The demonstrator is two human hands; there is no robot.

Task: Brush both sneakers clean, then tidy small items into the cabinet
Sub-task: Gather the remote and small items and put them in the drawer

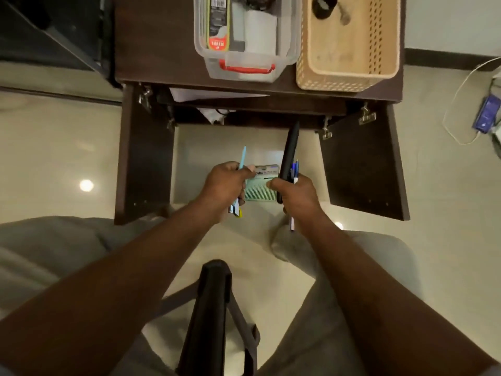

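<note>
My left hand (226,183) grips a light blue pen (242,157) and a small stapler-like item with a yellow tip (235,211). My right hand (294,192) grips a long black remote-like object (289,150) together with blue pens (294,168). Both hands touch a pale green comb card (261,185) held between them. They hover above the floor in front of the dark wooden cabinet (151,44), whose left door (143,164) and right door (363,164) stand wide open.
On the cabinet top sit a clear plastic box with a red handle (245,67) and a beige perforated basket (347,74) with a black cup inside. Papers lie on the inner shelf (211,95). A black stand (208,316) rises between my knees. A cable and blue device (486,112) lie at right.
</note>
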